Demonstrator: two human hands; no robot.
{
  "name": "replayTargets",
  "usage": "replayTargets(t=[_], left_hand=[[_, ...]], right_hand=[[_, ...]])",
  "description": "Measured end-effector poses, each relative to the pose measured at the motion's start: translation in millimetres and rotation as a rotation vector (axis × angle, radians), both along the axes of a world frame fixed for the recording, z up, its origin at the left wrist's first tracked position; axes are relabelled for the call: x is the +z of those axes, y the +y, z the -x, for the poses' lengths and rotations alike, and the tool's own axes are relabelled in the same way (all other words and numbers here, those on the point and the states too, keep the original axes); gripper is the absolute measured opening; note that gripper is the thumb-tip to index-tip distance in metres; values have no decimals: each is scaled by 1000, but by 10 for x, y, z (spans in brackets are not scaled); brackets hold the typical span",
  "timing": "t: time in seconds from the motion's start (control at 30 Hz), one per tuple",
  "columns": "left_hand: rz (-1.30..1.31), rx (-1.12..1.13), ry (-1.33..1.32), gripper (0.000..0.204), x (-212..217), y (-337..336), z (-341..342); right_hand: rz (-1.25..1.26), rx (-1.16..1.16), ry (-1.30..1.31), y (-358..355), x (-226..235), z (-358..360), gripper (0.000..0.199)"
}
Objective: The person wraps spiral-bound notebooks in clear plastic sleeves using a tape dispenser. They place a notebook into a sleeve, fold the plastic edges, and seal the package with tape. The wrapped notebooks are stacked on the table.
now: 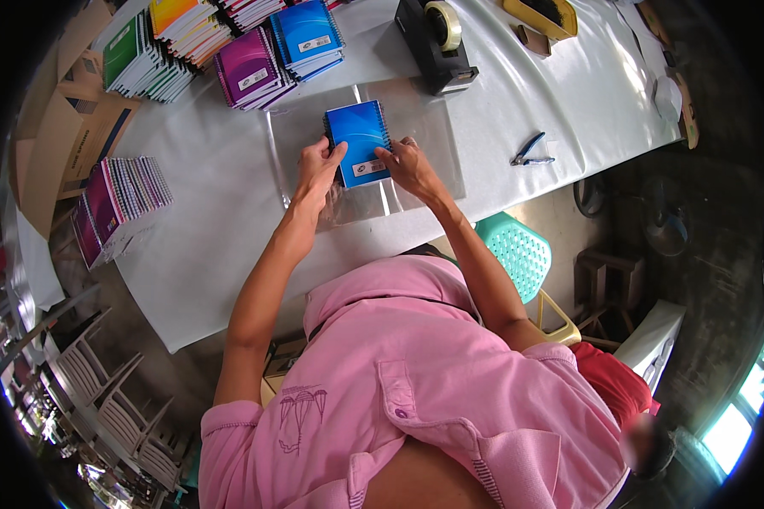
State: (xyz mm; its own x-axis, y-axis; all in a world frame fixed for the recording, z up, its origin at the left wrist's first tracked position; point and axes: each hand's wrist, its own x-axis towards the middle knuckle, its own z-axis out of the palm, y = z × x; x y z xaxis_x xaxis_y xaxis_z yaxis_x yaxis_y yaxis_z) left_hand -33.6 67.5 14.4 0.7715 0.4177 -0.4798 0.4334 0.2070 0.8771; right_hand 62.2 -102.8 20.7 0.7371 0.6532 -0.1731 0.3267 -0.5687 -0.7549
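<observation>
A blue spiral notebook [358, 131], or a small stack of them, is held over a clear plastic sheet [437, 153] that lies on the table. My left hand [318, 168] grips its left edge, the thumb on the cover. At the lower right edge my right hand [412, 166] pinches it the same way, thumb on top near the white label. The wire coils show along both sides of the notebook. What lies under the cover is mostly hidden.
Beyond the sheet stand stacks of purple notebooks [248, 69], blue notebooks [307, 38] and green notebooks [136, 59]. A tape dispenser [437, 51] is at the back. Pliers [532, 151] lie to the right. More purple notebooks [115, 208] stand near the left edge, beside cardboard boxes [85, 140].
</observation>
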Motion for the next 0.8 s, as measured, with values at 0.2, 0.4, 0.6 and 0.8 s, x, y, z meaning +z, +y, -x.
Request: replayTargets(t=[0.2, 0.4, 0.6, 0.8], left_hand=[[100, 75, 109, 39, 265, -18, 30], [141, 136, 66, 35, 257, 11, 45], [-140, 126, 44, 46, 272, 10, 39], [-957, -21, -477, 53, 305, -141, -807]], right_hand=[[-29, -281, -116, -279, 36, -77, 39], [465, -537, -396, -625, -140, -211, 40], [423, -640, -278, -706, -180, -305, 39], [426, -615, -325, -789, -289, -377, 31]])
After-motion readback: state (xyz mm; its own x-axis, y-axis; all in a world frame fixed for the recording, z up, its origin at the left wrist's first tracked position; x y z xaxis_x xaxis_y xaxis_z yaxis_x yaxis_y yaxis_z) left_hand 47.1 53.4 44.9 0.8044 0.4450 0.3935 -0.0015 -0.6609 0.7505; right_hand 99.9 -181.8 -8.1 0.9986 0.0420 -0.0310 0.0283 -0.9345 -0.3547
